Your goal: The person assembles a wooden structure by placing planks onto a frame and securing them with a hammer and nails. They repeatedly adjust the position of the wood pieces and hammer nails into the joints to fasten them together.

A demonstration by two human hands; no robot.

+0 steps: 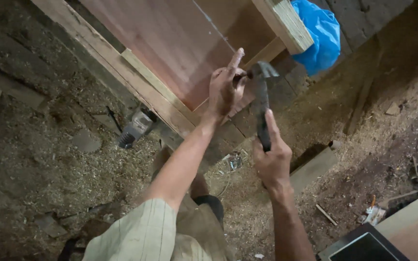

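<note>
Evidently top-heavy and rigid, the dark steel claw hammer (261,104) is being clamped low on its handle by the right hand (272,162), while the left hand (224,87) is pinching something too small to identify against the reddish plywood panel (170,43).

- I'm in a rough carpentry workshop; pale sawdust and shavings (39,159) cover the dirt floor;
- scattered timber offcuts (313,169) lie about; a reddish plywood panel in a raw wooden frame (170,43) leans nearby.
</note>
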